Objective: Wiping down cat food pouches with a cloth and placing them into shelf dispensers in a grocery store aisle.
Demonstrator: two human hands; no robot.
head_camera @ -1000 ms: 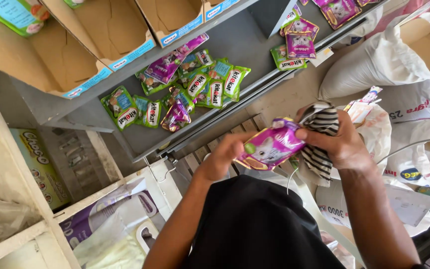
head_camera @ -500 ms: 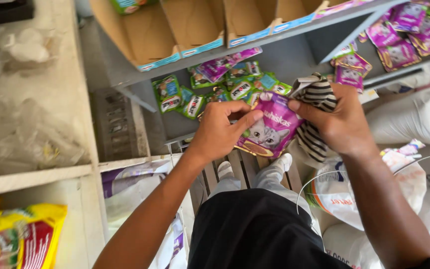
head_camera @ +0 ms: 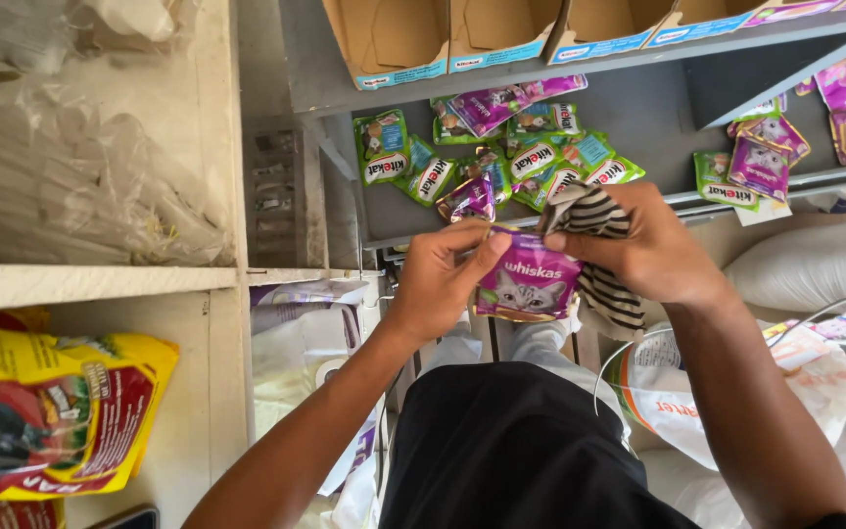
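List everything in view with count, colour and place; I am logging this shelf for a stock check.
purple pouch: one, held by both hands
striped cloth: one, black-and-white, in right hand
loose pouches: many, green and purple, grey shelf
grey shelf: one, ahead
cardboard trays: several, brown, upper shelf
yellow bag: one, yellow-red, lower left
white sacks: several, right
left hand: one, pouch's left edge
right hand: one, pouch's top right

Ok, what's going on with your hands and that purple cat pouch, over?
Left hand and right hand both grip the purple pouch. Right hand also holds a striped cloth. Loose pouches lie on the grey shelf ahead.
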